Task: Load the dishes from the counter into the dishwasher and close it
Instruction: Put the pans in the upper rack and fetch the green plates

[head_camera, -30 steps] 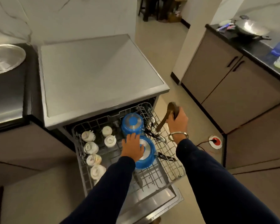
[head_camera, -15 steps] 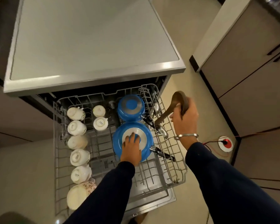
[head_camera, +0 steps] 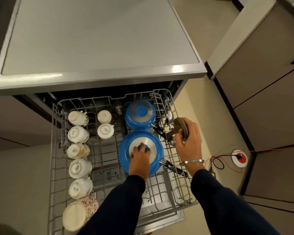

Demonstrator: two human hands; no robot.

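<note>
The dishwasher's wire rack [head_camera: 55, 150] is pulled out below its grey top [head_camera: 98, 38]. Two blue pans lie upside down in it: a small one [head_camera: 140, 116] at the back and a larger one [head_camera: 126, 150] in front. My left hand [head_camera: 140, 158] rests flat on the larger pan's metal base. My right hand [head_camera: 188, 141] grips a brown wooden spoon [head_camera: 180, 123] at the rack's right side, beside a metal ladle [head_camera: 169, 117]. Several white cups [head_camera: 78, 134] sit upside down along the left.
A floral mug [head_camera: 80, 212] lies at the rack's front left. Beige cabinets [head_camera: 261, 82] stand to the right. A white and red floor socket [head_camera: 239, 157] with orange and black cables lies on the floor beside my right arm.
My right hand lowered the wooden spoon toward the rack's right side. The left hand stays on the larger blue pan. The view tilted down and closer to the rack.
</note>
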